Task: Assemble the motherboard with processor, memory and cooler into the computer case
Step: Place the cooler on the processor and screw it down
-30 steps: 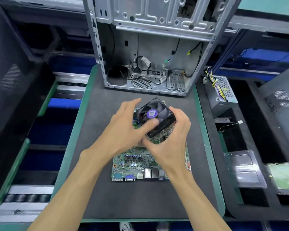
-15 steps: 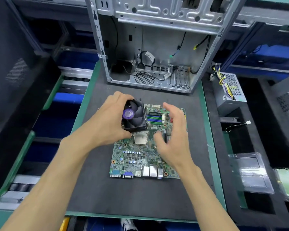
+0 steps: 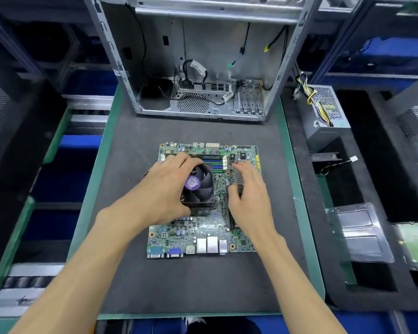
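Cooler [image 3: 199,186], lifted clear of the board half a second ago, is now down on the motherboard [image 3: 203,227] over the processor socket, left hand [image 3: 165,189] clamped round its fan housing. Right hand [image 3: 247,194] has let go; fingers spread, resting on the board beside it. Judged: seating under way, fastening pending; case [image 3: 203,68] stands behind the board, not yet fitted.

Bare forearms, left hand [image 3: 165,186], right hand [image 3: 250,196] (no sleeves, gloves).

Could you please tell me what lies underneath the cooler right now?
The cooler, gripped by the left hand, sits on the motherboard. Whatever lies directly beneath it is covered.
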Tool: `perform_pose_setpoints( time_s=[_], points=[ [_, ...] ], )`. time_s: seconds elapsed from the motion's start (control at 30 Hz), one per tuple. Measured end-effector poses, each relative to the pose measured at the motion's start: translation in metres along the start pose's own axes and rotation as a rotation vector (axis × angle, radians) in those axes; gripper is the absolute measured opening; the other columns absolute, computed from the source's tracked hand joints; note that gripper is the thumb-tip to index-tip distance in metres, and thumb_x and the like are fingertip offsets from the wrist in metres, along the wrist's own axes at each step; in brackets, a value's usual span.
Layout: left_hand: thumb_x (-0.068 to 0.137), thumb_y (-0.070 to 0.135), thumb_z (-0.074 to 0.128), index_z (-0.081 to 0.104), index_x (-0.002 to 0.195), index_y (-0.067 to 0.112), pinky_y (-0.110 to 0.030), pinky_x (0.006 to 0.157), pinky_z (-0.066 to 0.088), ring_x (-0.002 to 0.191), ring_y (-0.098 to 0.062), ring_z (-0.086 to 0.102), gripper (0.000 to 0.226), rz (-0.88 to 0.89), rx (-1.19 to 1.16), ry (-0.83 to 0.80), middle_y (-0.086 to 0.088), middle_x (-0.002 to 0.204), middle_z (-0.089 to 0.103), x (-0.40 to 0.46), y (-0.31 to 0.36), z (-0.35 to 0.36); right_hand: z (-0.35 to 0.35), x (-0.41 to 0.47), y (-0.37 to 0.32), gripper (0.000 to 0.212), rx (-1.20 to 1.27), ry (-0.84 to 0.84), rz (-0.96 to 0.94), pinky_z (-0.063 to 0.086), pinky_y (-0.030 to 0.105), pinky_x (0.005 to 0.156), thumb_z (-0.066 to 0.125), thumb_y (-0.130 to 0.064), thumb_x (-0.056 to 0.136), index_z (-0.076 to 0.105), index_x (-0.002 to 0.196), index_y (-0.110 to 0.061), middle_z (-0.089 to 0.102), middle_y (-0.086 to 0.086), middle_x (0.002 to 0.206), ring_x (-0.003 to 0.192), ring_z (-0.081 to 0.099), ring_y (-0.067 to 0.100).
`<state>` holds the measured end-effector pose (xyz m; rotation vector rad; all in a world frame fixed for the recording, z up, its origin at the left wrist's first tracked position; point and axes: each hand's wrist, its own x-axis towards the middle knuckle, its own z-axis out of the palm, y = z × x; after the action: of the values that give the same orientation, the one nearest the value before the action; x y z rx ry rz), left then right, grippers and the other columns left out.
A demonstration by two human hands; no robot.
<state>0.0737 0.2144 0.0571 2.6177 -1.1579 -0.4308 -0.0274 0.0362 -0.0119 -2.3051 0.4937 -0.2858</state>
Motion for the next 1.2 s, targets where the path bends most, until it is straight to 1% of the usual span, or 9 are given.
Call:
perform_pose_setpoints(
  time_s=[0.2, 0.33, 0.47, 0.53, 0.7, 0.83, 0.93, 1.07, 1.2],
  points=[
    [0.064, 0.052, 0.083, 0.028, 0.151, 0.03, -0.032, 0.099, 0.029, 0.123, -0.015, 0.036, 0.105, -0.011, 0.024, -0.033, 0.011, 0.132, 0.037, 0.0, -0.003, -0.002, 0.005, -0.001, 0.002, 0.038, -0.061, 0.043, -0.009, 0.032, 0.037, 0.118, 0.053, -0.01, 0.096, 0.06, 0.133, -0.01, 0.05, 0.001, 0.148, 0.147, 0.034, 0.016],
    [0.064, 0.044, 0.086, 0.032, 0.148, 0.029, -0.03, 0.103, 0.034, 0.121, -0.014, 0.038, 0.1, -0.001, -0.01, -0.071, 0.011, 0.13, 0.04, 0.0, 0.0, -0.006, 0.008, -0.001, 0.002, 0.036, -0.063, 0.08, -0.003, 0.036, 0.038, 0.116, 0.053, -0.01, 0.096, 0.064, 0.13, -0.012, 0.052, -0.001, 0.146, 0.144, 0.037, 0.016],
    [0.06, 0.049, 0.085, 0.035, 0.144, 0.034, -0.031, 0.082, 0.044, 0.12, -0.014, 0.044, 0.099, -0.093, 0.061, -0.04, 0.013, 0.127, 0.043, 0.002, 0.008, -0.008, 0.009, -0.002, 0.002, 0.034, -0.069, 0.082, -0.012, 0.036, 0.039, 0.116, 0.054, -0.008, 0.095, 0.066, 0.126, -0.012, 0.053, 0.0, 0.145, 0.143, 0.04, 0.017],
    [0.061, 0.047, 0.085, 0.036, 0.142, 0.032, -0.033, 0.078, 0.046, 0.119, -0.015, 0.045, 0.096, -0.102, 0.115, -0.038, 0.012, 0.126, 0.043, 0.003, 0.012, -0.008, 0.009, -0.002, 0.003, 0.033, -0.073, 0.08, -0.012, 0.036, 0.039, 0.115, 0.054, -0.008, 0.094, 0.067, 0.125, -0.012, 0.052, 0.0, 0.146, 0.144, 0.039, 0.017],
    [0.063, 0.04, 0.085, 0.036, 0.142, 0.028, -0.032, 0.091, 0.045, 0.119, -0.017, 0.043, 0.094, -0.051, 0.09, -0.038, 0.009, 0.129, 0.045, 0.0, 0.01, -0.003, 0.008, -0.003, 0.003, 0.033, -0.076, 0.079, -0.019, 0.034, 0.036, 0.114, 0.055, -0.008, 0.093, 0.067, 0.123, -0.013, 0.051, 0.001, 0.146, 0.144, 0.04, 0.018],
    [0.063, 0.042, 0.086, 0.036, 0.143, 0.03, -0.031, 0.088, 0.044, 0.12, -0.016, 0.042, 0.096, -0.076, 0.068, -0.021, 0.01, 0.129, 0.045, -0.002, 0.01, -0.001, 0.008, -0.003, 0.003, 0.033, -0.078, 0.07, -0.008, 0.034, 0.037, 0.115, 0.055, -0.008, 0.094, 0.067, 0.124, -0.012, 0.051, 0.001, 0.147, 0.144, 0.039, 0.018],
    [0.062, 0.04, 0.087, 0.036, 0.145, 0.025, -0.035, 0.101, 0.041, 0.119, -0.017, 0.04, 0.099, -0.034, 0.032, -0.058, 0.007, 0.131, 0.046, -0.001, 0.004, -0.003, 0.007, -0.004, 0.002, 0.034, -0.08, 0.06, -0.015, 0.033, 0.037, 0.115, 0.055, -0.008, 0.093, 0.067, 0.124, -0.013, 0.05, 0.001, 0.148, 0.145, 0.038, 0.018],
    [0.06, 0.043, 0.086, 0.036, 0.145, 0.027, -0.035, 0.101, 0.039, 0.12, -0.017, 0.041, 0.1, -0.035, 0.064, -0.044, 0.008, 0.13, 0.046, -0.001, 0.003, -0.001, 0.009, -0.003, 0.004, 0.033, -0.086, 0.066, -0.01, 0.032, 0.036, 0.115, 0.055, -0.009, 0.093, 0.067, 0.123, -0.014, 0.05, 0.0, 0.147, 0.145, 0.038, 0.017],
    [0.057, 0.041, 0.09, 0.038, 0.147, 0.028, -0.042, 0.102, 0.043, 0.121, -0.018, 0.043, 0.105, -0.095, -0.054, -0.107, 0.009, 0.126, 0.048, 0.008, 0.001, -0.009, 0.01, -0.002, 0.005, 0.031, -0.093, 0.089, -0.013, 0.036, 0.037, 0.114, 0.055, -0.01, 0.092, 0.068, 0.121, -0.014, 0.052, 0.0, 0.144, 0.143, 0.04, 0.018]
  ],
)
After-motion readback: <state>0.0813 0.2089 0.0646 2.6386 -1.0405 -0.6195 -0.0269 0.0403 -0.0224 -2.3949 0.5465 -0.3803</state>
